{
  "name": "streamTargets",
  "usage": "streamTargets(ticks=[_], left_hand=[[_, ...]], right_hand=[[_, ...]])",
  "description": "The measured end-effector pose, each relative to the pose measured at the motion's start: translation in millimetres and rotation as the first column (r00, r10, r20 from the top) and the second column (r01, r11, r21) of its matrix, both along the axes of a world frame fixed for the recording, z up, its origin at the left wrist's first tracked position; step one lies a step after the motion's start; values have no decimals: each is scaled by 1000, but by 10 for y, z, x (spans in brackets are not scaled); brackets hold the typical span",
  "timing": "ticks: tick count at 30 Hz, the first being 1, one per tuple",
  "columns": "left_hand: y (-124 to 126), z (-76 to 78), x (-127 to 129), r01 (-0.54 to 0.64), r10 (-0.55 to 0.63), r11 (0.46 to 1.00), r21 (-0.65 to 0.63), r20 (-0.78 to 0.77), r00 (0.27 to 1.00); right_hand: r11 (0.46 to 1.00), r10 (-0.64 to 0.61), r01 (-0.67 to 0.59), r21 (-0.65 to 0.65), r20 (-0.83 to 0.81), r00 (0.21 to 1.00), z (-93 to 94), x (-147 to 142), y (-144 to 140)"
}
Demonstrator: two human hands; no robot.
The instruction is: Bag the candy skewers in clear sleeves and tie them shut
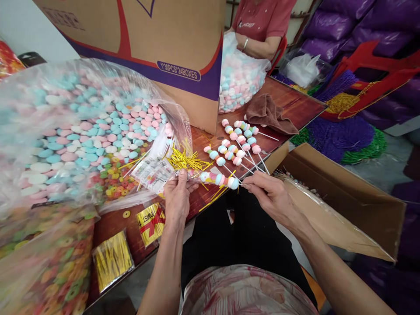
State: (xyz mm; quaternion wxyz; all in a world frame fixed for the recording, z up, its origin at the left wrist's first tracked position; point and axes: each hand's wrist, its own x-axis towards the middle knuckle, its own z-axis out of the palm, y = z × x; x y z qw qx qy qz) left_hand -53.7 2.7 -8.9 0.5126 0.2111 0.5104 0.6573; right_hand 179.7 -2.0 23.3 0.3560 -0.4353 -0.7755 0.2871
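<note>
A candy skewer [220, 179] of pink, blue and yellow pieces stretches between my hands above the table's front edge. My right hand [269, 191] pinches its stick end. My left hand [179, 189] has its thumb and fingers closed at the other end, where clear film seems to cover the candy. Close by my left hand lie gold twist ties [187, 159] and printed clear wrappers [151, 171]. More candy skewers [236, 142] with white sticks rest on the table beyond my hands.
A big clear bag of pastel candies [121, 127] fills the left, with a bag of gummy rings [62, 267] in front. Twist tie packs [113, 261] lie nearby. A tall carton [144, 43], a brown cloth [271, 114] and a seated person [262, 26] are behind. An open cardboard box [354, 210] stands right.
</note>
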Motion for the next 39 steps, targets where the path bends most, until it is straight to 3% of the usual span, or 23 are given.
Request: streamTargets(ticks=[6,11,17,23,27,34,39], left_hand=[[-25,-74,35,-81,81,997,6,-91,993],[-46,-27,79,-77,76,997,7,25,997],[-48,-4,163,-228,220,972,51,127,967],[-78,-27,196,-236,223,971,50,179,958],[-110,-19,260,-187,176,981,55,173,969],[-151,22,370,-130,119,989,70,145,982],[-200,59,434,41,-44,999,31,128,991]], right_hand=[[989,-3,-15,150,118,993,-16,-80,-79],[986,-20,-10,169,174,985,-69,-138,-134],[997,26,-41,73,200,979,-115,-234,-194],[997,43,-39,-59,65,997,-117,-237,-206],[994,59,-58,-87,9,998,-123,-255,-185],[998,-1,-2,61,38,999,-147,-370,-223],[996,-33,33,88,-1,999,-257,-536,-268]])
